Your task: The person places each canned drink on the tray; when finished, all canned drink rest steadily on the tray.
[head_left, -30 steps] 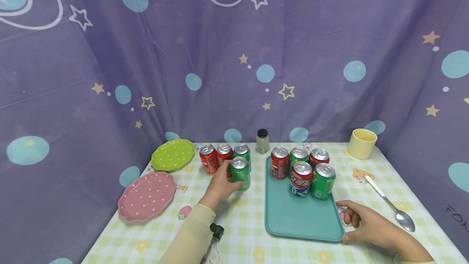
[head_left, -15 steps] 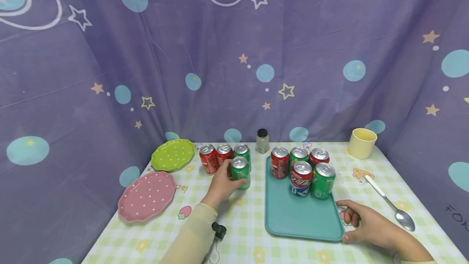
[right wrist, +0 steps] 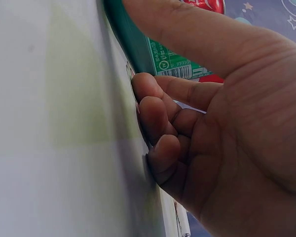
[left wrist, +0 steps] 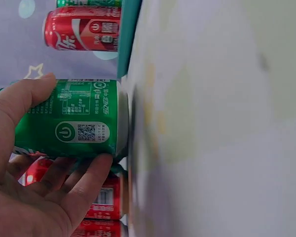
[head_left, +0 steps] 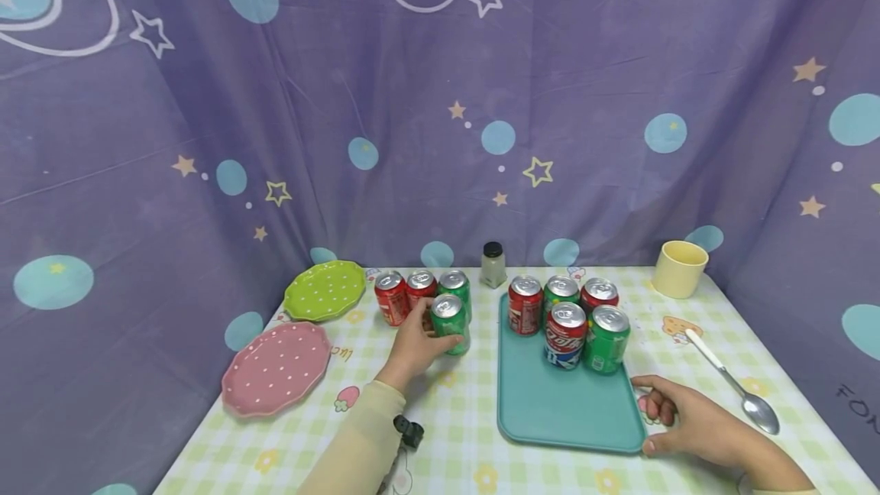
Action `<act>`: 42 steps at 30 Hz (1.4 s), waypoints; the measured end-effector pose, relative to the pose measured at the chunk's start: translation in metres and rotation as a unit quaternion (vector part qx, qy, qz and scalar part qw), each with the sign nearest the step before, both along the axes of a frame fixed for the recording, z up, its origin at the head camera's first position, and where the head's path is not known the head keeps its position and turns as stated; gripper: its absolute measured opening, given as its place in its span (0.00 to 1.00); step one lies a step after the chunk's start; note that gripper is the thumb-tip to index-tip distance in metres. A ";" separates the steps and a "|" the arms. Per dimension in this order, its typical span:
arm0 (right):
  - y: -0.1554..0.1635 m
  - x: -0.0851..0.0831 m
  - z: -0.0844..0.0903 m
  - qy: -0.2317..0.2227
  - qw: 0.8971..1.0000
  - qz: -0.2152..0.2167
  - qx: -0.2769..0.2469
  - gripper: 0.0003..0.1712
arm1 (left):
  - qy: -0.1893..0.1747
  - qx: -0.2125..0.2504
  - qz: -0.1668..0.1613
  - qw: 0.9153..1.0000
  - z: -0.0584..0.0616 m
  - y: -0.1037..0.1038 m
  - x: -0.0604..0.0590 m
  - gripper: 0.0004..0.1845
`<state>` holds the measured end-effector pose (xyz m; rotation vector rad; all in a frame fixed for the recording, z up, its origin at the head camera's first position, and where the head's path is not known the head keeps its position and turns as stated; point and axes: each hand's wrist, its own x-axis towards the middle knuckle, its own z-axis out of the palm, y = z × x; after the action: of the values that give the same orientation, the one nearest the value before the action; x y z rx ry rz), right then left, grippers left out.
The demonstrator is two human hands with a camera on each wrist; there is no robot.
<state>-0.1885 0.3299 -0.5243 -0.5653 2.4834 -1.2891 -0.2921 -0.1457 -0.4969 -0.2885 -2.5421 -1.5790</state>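
In the head view my left hand holds a green soda can upright on the table, left of the teal tray. The left wrist view shows the thumb on one side of this can and the fingers curving round its other side. Right behind it stand another green can and two red cola cans. My right hand rests at the tray's right edge near the front corner. Its thumb and index finger touch the rim; the other fingers are loosely bent, gripping nothing.
Several red and green cans stand on the tray's back half. A pink plate and a green plate lie at left. At the back are a black-capped jar and a yellow cup; a spoon lies at right.
The green can in my left hand has shifted very slightly to the left. My right hand and the tray have stayed put.
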 end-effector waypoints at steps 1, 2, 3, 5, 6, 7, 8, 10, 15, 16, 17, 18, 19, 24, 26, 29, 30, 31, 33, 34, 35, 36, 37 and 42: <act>0.000 0.000 0.000 0.001 1.000 0.000 0.002 0.57 | 0.004 0.006 -0.002 1.000 0.001 0.000 0.000 0.37; 0.000 0.000 0.001 0.000 1.000 0.000 0.002 0.57 | 0.009 0.010 -0.003 1.000 0.003 0.000 0.001 0.37; 0.000 0.000 0.001 0.001 1.000 0.000 0.003 0.57 | 0.015 0.015 -0.004 1.000 0.005 0.000 0.001 0.37; 0.000 -0.001 0.001 0.003 1.000 0.001 0.004 0.57 | 0.030 0.022 -0.006 0.999 0.009 0.000 0.002 0.38; 0.000 -0.001 0.002 0.005 1.000 0.001 0.004 0.57 | 0.039 0.021 -0.005 0.999 0.012 0.001 0.003 0.38; 0.000 -0.001 0.002 0.007 1.000 0.002 0.004 0.57 | 0.048 0.022 -0.005 0.999 0.014 0.002 0.004 0.37; 0.000 -0.001 0.002 0.009 1.000 0.002 0.004 0.57 | 0.055 0.023 -0.006 0.998 0.017 0.004 0.005 0.37; 0.001 -0.002 0.002 0.015 1.000 0.002 0.006 0.57 | 0.065 0.030 -0.009 0.997 0.022 0.008 0.007 0.37; 0.001 -0.002 0.002 0.015 1.000 0.001 0.009 0.57 | 0.068 0.033 -0.017 0.997 0.029 0.025 0.015 0.37; 0.002 -0.002 0.002 0.014 1.000 0.002 0.009 0.57 | 0.068 0.031 -0.019 0.997 0.029 0.029 0.016 0.36; 0.002 -0.002 0.003 0.014 1.000 0.002 0.008 0.57 | 0.068 0.027 -0.021 0.997 0.030 0.033 0.017 0.36; 0.002 -0.002 0.003 0.014 1.000 0.003 0.008 0.57 | 0.069 0.024 -0.023 0.997 0.030 0.038 0.017 0.36; 0.002 -0.003 0.003 0.015 1.000 0.004 0.008 0.56 | 0.068 0.023 -0.026 0.997 0.029 0.043 0.018 0.36; 0.002 -0.004 0.001 0.011 1.000 0.006 0.003 0.56 | 0.035 0.011 -0.042 0.998 0.027 0.068 0.019 0.38; 0.001 -0.004 0.000 0.010 1.000 0.006 0.000 0.56 | 0.020 0.001 -0.048 0.999 0.025 0.077 0.019 0.37; 0.001 -0.004 -0.001 0.011 1.000 0.006 -0.001 0.56 | 0.008 -0.011 -0.063 0.998 0.020 0.090 0.018 0.36; 0.001 -0.004 -0.001 0.012 1.000 0.006 -0.002 0.56 | 0.005 -0.017 -0.067 0.998 0.018 0.093 0.017 0.36; 0.001 -0.004 -0.001 0.012 1.000 0.006 -0.003 0.56 | 0.000 -0.024 -0.069 0.997 0.016 0.096 0.017 0.36; 0.001 -0.004 -0.001 0.011 1.000 0.006 -0.003 0.56 | -0.004 -0.039 -0.071 0.997 0.013 0.102 0.016 0.37; 0.001 -0.005 -0.002 0.009 1.000 0.006 -0.004 0.56 | -0.006 -0.047 -0.069 0.996 0.011 0.104 0.015 0.37; 0.001 -0.005 -0.002 0.008 1.000 0.006 -0.004 0.56 | -0.006 -0.054 -0.067 0.996 0.010 0.106 0.014 0.38; 0.001 -0.005 -0.002 0.007 1.000 0.006 -0.003 0.56 | -0.004 -0.063 -0.064 0.996 0.008 0.108 0.013 0.38; 0.002 -0.004 -0.002 0.006 1.000 0.005 -0.002 0.56 | -0.004 -0.069 -0.061 0.996 0.007 0.110 0.013 0.39; 0.002 -0.004 -0.003 0.003 1.000 0.003 0.002 0.57 | 0.003 -0.078 -0.048 0.996 0.003 0.116 0.009 0.41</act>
<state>-0.1924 0.3321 -0.5272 -0.5763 2.4866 -1.2813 -0.2828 -0.0297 -0.4944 -0.4383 -2.6899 -1.4094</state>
